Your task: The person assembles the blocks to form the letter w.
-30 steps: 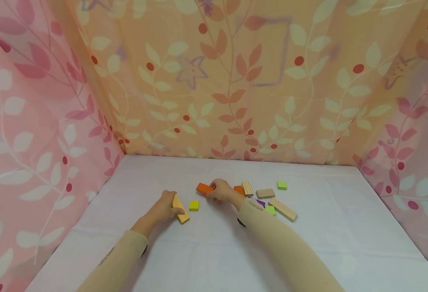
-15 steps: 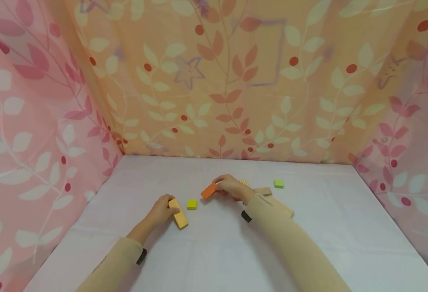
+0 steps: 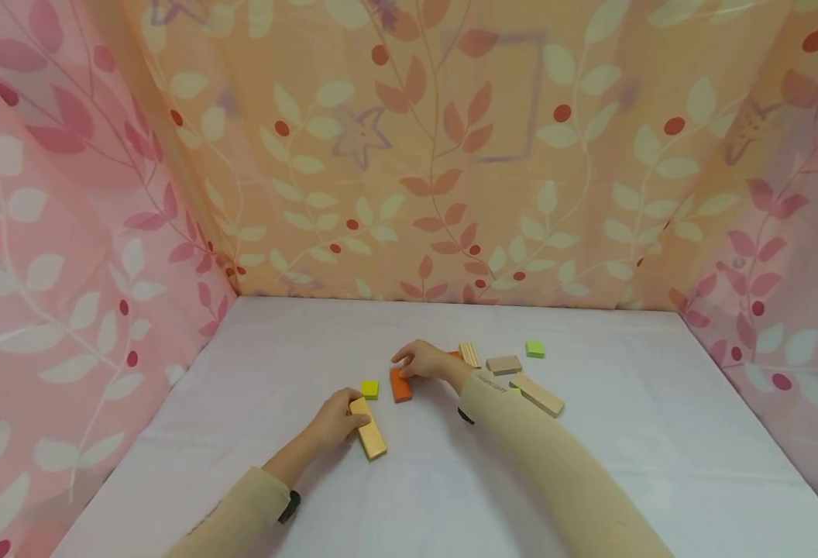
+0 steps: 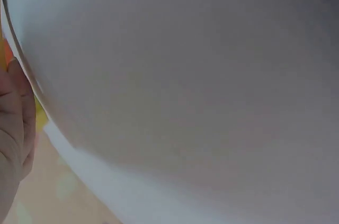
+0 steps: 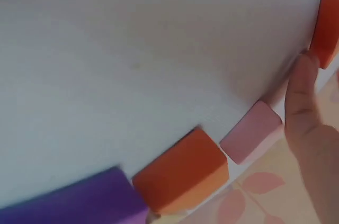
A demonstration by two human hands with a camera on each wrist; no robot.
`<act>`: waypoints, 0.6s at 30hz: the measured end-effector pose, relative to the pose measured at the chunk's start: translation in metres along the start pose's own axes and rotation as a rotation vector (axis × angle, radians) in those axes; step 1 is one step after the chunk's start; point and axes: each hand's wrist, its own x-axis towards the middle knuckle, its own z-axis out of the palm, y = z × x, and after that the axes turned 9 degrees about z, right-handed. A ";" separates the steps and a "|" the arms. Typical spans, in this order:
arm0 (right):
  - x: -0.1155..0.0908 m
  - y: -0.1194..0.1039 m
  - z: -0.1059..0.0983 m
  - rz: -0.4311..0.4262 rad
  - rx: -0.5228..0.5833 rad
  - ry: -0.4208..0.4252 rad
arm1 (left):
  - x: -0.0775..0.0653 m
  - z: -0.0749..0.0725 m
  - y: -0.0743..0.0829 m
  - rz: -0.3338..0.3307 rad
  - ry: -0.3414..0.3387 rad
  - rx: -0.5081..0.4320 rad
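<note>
- Orange block [image 3: 400, 386]: lies flat on the table [image 3: 423, 496], just right of the yellow block [image 3: 370, 390], with a gap between.
- Step in hand, as I judge it: setting the orange block down; the next move calls for lifting the fingers clear without nudging it.
- Right hand [image 3: 423, 360]: loosely spread, one finger reaching free, another touching the orange block.
- Left hand [image 3: 340, 420]: grips the tan block [image 3: 372, 439], thumb over it, near the yellow block.
</note>
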 end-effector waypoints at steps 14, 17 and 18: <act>-0.018 -0.002 0.006 0.108 -0.123 0.052 | -0.007 0.018 0.016 0.190 -0.083 0.595; -0.018 -0.002 0.006 0.111 -0.133 0.057 | -0.017 0.023 0.020 0.204 -0.173 0.699; -0.019 -0.001 0.007 0.115 -0.136 0.060 | -0.019 0.025 0.021 0.209 -0.205 0.711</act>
